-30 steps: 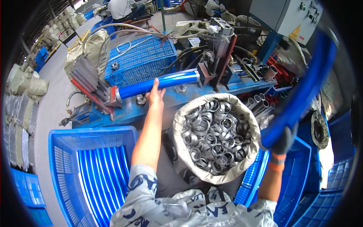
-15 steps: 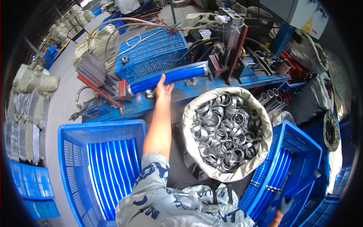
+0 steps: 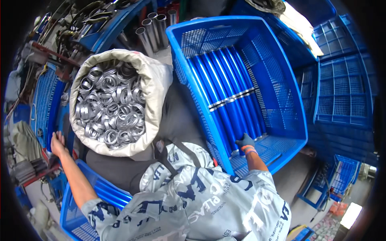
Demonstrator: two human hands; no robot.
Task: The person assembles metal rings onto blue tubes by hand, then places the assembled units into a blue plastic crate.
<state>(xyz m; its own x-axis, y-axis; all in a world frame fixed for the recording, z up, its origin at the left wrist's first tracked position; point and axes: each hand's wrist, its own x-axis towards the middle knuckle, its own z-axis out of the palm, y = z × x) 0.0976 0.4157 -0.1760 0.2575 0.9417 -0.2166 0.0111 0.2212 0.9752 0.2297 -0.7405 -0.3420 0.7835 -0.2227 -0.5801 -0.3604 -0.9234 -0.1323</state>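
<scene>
At the far left, a blue tube point(image 3: 54, 108) lies in the bench machine, and my left hand point(image 3: 58, 143) rests beside it with fingers stretched out, touching or almost touching its near end. My right hand point(image 3: 244, 141), in a dark glove with an orange wristband, is down inside the right blue crate point(image 3: 281, 100). Its fingers appear bent over the near end of a blue tube point(image 3: 227, 130), though the glove partly hides the grip. More tubes point(image 3: 219, 74) with silvery end rings lie side by side there in two rows.
Between the bench and the crate stands a pale sack point(image 3: 155, 80) full of silvery metal rings point(image 3: 110, 104). A second blue crate point(image 3: 74, 217) with blue tubes sits at lower left. Bare metal tubes point(image 3: 150, 32) stand behind the sack. Stacked blue crates point(image 3: 341, 80) line the right.
The view has swung to the right, toward the right crate. My right hand has brought the blue tube it carried down onto the others. The left hand stays by the tube in the machine.
</scene>
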